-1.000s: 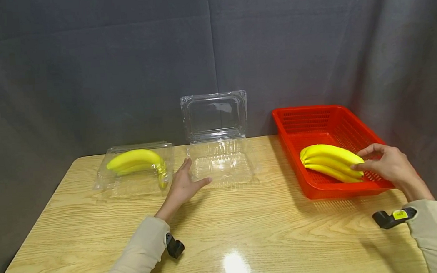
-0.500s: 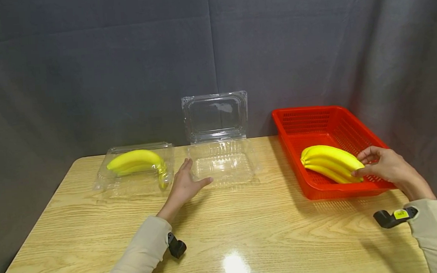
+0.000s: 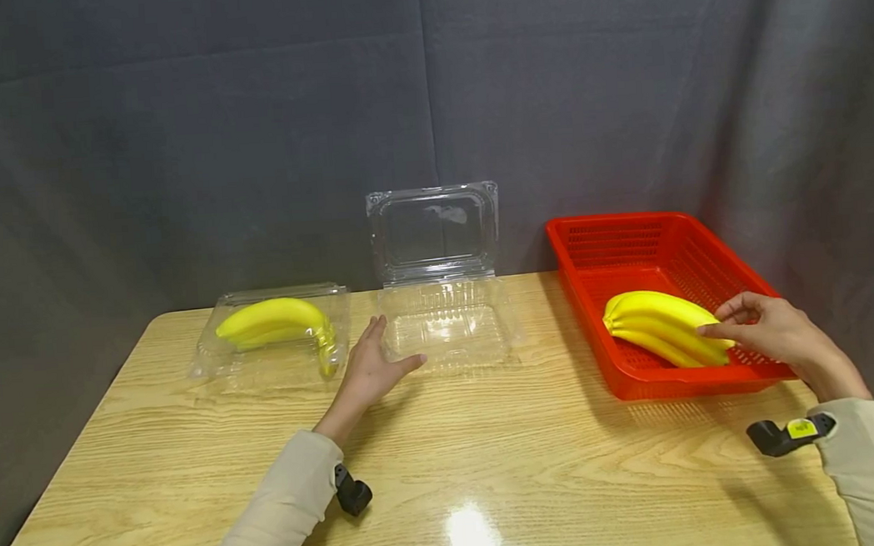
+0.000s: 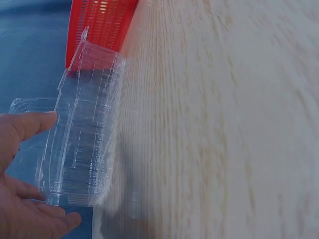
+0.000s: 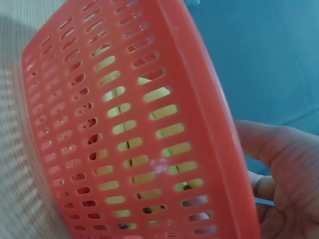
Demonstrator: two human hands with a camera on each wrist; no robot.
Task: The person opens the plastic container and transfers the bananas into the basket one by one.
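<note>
A yellow bunch of bananas lies in the red basket on the right. My right hand reaches over the basket's near right corner and pinches the tips of the bunch, thumb on the front. Through the slots in the right wrist view the bananas show yellow; the basket wall hides the fingertips. An opened clear plastic clamshell box stands mid-table, its lid upright. At its left side my left hand rests with thumb and fingers spread; in the left wrist view the thumb reaches its rim.
A shut clear clamshell box with bananas inside stands at the left, close to the left hand. A dark grey curtain hangs behind the wooden table. Each wrist carries a small black camera.
The right thumb has slid slightly up and left over the banana tips. The bunch has hardly moved, and the left hand stays beside the opened box.
</note>
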